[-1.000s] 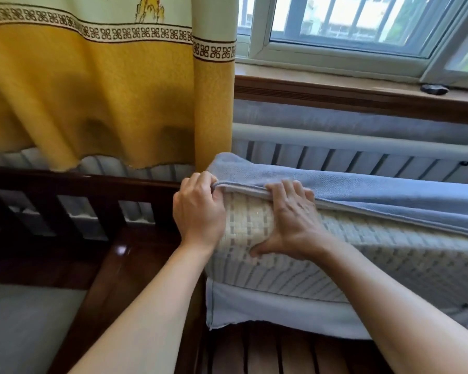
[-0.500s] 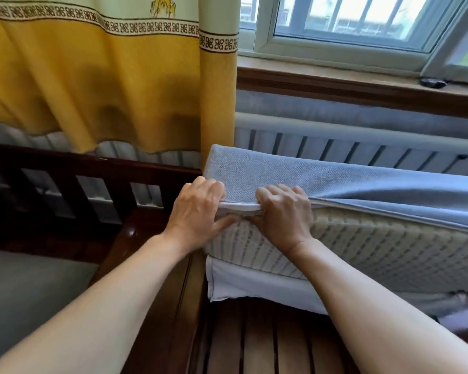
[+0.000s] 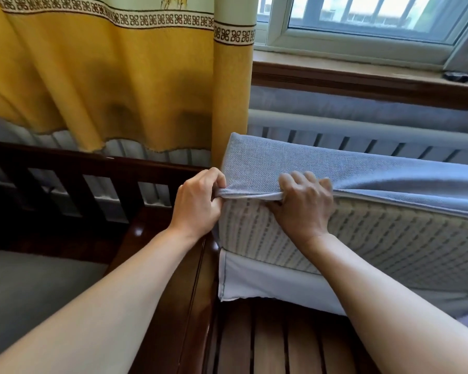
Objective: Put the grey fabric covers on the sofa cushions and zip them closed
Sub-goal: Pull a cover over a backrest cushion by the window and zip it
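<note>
A sofa cushion (image 3: 376,238) with a pale woven inner face lies on the wooden slats, its left end towards me. The grey fabric cover (image 3: 268,163) drapes over its top and down the upper part of its side. My left hand (image 3: 197,203) grips the cover's white-lined hem at the cushion's left corner. My right hand (image 3: 305,203) grips the same hem a little to the right, with the hem stretched taut between both fists. The cover's white lower flap (image 3: 268,282) hangs loose beneath the cushion. No zipper pull is visible.
Dark wooden sofa slats (image 3: 268,341) lie under the cushion, with a wooden armrest rail (image 3: 189,279) to its left. A second grey cushion (image 3: 25,287) sits lower left. A yellow curtain (image 3: 106,76), radiator (image 3: 362,141) and windowsill (image 3: 362,76) stand behind.
The grey cover has come further down over the cushion's left corner. Both hands have closed into fists on the hem, and my right hand no longer presses flat on the woven face.
</note>
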`<state>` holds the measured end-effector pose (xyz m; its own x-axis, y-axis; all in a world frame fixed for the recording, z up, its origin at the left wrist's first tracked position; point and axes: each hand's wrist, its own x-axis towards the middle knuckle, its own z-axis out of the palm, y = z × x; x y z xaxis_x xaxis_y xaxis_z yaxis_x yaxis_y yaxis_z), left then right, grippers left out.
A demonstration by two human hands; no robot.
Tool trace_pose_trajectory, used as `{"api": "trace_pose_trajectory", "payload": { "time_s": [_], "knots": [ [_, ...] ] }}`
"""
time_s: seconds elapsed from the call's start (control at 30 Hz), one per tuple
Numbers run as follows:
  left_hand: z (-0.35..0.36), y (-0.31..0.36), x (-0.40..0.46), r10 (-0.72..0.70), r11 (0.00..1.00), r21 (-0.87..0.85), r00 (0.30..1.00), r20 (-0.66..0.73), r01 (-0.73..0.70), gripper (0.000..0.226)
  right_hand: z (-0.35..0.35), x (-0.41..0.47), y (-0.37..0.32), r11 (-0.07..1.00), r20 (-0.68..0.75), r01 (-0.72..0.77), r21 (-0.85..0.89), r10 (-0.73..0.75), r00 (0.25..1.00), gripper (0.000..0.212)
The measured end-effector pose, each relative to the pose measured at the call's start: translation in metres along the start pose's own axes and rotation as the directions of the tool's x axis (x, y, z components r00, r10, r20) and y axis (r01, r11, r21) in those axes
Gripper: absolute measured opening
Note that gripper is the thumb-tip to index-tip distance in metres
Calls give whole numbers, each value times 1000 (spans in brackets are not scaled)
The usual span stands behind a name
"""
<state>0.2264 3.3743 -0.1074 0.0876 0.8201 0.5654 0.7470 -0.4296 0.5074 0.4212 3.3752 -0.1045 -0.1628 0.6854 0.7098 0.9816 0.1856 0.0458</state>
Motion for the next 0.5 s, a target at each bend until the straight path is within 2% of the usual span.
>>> {"api": "trace_pose_trajectory", "payload": {
  "time_s": [0.1, 0.2, 0.27, 0.37, 0.43, 0.5],
  "knots": [
    [5, -2, 6, -63, 997, -50, 997, -43, 61, 20, 4, 1, -13, 1000, -10, 22, -22, -22, 1000, 30],
    [10, -6, 8, -164, 985, -71, 982, -89, 158, 24, 8, 5, -30, 990, -61, 53, 132, -45, 997, 19],
    [15, -4, 10, -234, 972, -41, 966, -114, 231, 18, 10, 7, -41, 980, -88, 77, 183, -61, 994, 12],
    [25, -6, 11, -340, 935, 74, 937, -74, 346, 6, 18, 7, -57, 961, -109, 56, 269, -28, 994, 16],
    [27, -8, 8, -396, 904, 153, 917, -57, 400, 8, 22, 9, -60, 941, -93, 2, 340, 31, 995, 22],
    [26, -14, -4, -405, 896, 171, 912, -66, 410, 8, 24, 9, -57, 936, -60, 12, 351, 9, 998, 21]
  ]
}}
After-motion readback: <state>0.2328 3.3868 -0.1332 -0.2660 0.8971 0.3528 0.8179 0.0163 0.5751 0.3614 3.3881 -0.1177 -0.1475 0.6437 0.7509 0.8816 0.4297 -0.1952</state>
